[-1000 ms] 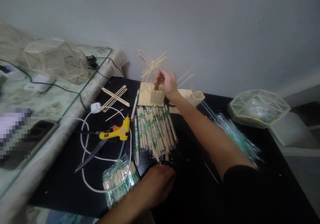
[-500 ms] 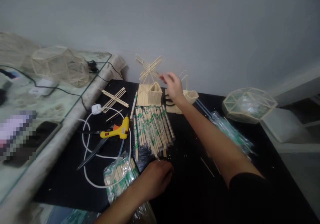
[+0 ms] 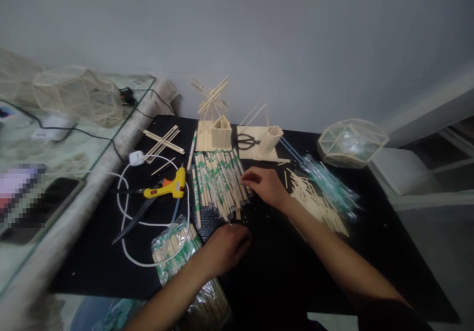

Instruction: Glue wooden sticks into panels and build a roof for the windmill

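My right hand, its fingers curled together at the tips, hovers at the right edge of the paper-wrapped chopsticks; I cannot make out anything in it. Lower down, my left hand rests closed on the black table, its fingertips hidden. Behind the chopsticks stands a stick-built windmill model with crossed blades and a small walled box on a flat base. To its right, dark-handled scissors lie on a second stick base that carries a many-sided cup.
A yellow glue gun lies left, circled by a white cable. Nearby are a stick cross and a bag of chopsticks. Loose cut sticks, green-printed wrappers and a faceted stick frame are on the right.
My right hand has come away from the windmill model, back and down to the wrapped chopsticks, uncovering the scissors and loose sticks. My left hand stays nearly in place.
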Motion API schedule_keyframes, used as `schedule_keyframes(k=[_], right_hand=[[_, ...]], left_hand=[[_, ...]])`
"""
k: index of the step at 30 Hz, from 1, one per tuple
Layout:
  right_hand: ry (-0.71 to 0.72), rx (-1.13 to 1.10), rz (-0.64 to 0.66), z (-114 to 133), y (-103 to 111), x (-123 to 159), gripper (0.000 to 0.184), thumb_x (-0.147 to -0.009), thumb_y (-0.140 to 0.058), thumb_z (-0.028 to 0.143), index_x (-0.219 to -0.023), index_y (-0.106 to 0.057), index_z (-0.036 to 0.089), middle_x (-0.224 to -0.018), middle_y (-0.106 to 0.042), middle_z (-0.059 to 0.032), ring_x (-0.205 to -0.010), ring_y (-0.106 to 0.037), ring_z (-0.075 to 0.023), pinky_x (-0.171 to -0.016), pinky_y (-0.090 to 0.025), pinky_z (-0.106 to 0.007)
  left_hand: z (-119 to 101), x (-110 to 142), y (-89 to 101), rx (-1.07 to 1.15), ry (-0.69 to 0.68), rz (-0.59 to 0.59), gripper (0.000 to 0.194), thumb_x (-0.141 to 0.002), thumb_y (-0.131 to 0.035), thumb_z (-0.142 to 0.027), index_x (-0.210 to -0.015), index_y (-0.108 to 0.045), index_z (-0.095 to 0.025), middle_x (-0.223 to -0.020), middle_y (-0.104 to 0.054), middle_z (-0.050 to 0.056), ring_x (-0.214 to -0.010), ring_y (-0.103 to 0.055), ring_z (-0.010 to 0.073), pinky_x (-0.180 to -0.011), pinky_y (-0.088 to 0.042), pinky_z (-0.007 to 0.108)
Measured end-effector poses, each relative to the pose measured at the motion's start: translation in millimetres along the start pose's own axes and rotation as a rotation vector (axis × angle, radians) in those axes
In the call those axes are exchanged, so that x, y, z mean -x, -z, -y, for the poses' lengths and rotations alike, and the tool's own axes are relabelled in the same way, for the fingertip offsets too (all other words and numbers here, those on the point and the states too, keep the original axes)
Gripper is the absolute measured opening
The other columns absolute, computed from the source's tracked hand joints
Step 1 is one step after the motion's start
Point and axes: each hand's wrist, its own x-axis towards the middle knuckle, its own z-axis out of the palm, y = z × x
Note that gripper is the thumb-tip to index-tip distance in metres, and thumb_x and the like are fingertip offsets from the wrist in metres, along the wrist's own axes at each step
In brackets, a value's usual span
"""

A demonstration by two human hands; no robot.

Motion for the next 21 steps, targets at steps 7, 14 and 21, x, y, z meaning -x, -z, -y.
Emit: schedule_keyframes(k=[7, 14, 21], right_hand=[[0.026, 0.183, 0.011, -4, -6, 41, 0.020, -0.097, -0.062, 0.015, -0.107, -0.079, 0.021, -0.113, -0.082, -0.0105, -0.110, -0.076, -0.0249, -0.104, -0.057, -0.046], [0.198, 0.359, 0.170, -1, -31, 58, 0.025, -0.096, -0.071, 0.017, -0.119, -0.080, 0.019, -0.139, -0.072, -0.0164, -0.133, -0.065, -0.0293, -0.115, -0.051, -0.051], [0.214, 0.445, 0.152, -10, -32, 67, 0.022, -0.099, -0.068, 0.017, -0.119, -0.078, 0.018, -0.133, -0.076, -0.0131, -0.129, -0.068, -0.0283, -0.114, -0.052, -0.050]], left_hand=[[-2, 0, -0.2, -0.036, -0.009, -0.023, 0.012, -0.100, -0.055, -0.018, -0.097, -0.067, -0.020, -0.091, -0.073, 0.004, -0.084, -0.069, 0.0185, -0.078, -0.049, 0.029], [0, 2, -1.6, -0.140, -0.101, -0.032, 0.015, -0.100, -0.054, -0.021, -0.089, -0.064, -0.019, -0.084, -0.070, 0.006, -0.077, -0.066, 0.0192, -0.070, -0.044, 0.029], [6, 5, 5.4, -0.196, -0.240, -0.024, 0.009, -0.092, -0.058, -0.019, -0.083, -0.061, -0.020, -0.077, -0.066, 0.004, -0.071, -0.062, 0.0186, -0.069, -0.043, 0.031]])
